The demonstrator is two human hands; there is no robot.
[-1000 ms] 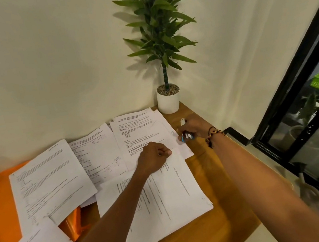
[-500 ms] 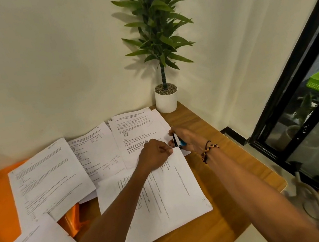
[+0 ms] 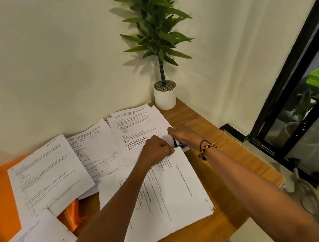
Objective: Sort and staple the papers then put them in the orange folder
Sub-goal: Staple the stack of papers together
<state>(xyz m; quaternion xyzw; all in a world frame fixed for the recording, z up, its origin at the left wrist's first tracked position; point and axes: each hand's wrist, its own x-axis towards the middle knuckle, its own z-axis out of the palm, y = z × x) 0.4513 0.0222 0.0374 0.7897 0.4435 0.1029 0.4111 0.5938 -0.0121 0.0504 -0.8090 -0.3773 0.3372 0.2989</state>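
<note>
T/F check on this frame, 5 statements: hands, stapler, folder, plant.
1. The left hand pinches the far corner of the paper stack. True.
2. The right hand holds a stapler at that same corner. True, though the hand hides most of the tool.
3. The orange folder lies closed on top of all the papers. False: it lies under loose sheets at the left of the table.
4. The potted plant has tipped over. False: it stands upright in the table's far corner.
5. The bracelet is on the left wrist. False: it is on the right wrist.
</note>
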